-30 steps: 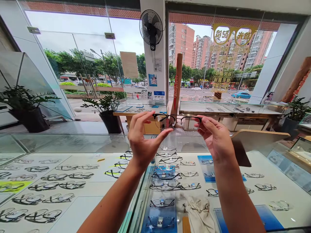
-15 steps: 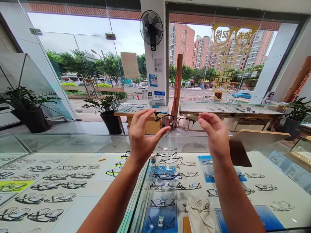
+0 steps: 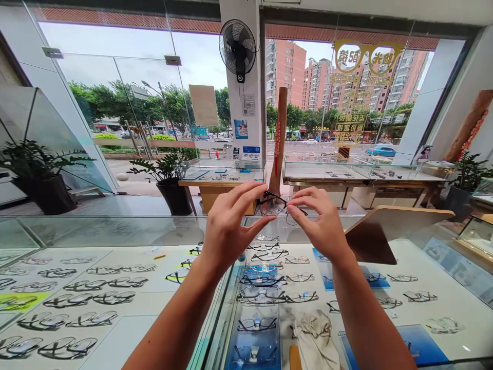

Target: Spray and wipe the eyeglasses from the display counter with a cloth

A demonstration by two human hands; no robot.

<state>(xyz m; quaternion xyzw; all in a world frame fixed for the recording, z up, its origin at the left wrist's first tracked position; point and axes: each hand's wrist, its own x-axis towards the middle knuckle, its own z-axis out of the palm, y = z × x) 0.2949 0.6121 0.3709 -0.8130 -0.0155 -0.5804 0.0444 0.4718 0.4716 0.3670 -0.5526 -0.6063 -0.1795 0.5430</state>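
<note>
A pair of eyeglasses (image 3: 272, 205) with a dark upper rim and clear lenses is held up between my hands, above the glass display counter. My left hand (image 3: 236, 218) has its fingers on the left end of the frame, thumb below the lens. The fingers of my right hand (image 3: 318, 218) pinch the frame near its middle and cover part of the right lens. Below, rows of eyeglasses (image 3: 264, 280) lie inside the display case.
A cream cloth pouch (image 3: 318, 341) lies at the near middle. A brown-edged board or mirror (image 3: 389, 231) stands tilted at right. Blue display mats (image 3: 256, 336) lie under some frames. Potted plants (image 3: 169, 180), a wooden post (image 3: 278, 139) and further showcases (image 3: 327, 172) are beyond.
My right hand has moved left and taken hold of the eyeglasses near the middle; before, it was apart from them. The eyeglasses are slightly lower and turned.
</note>
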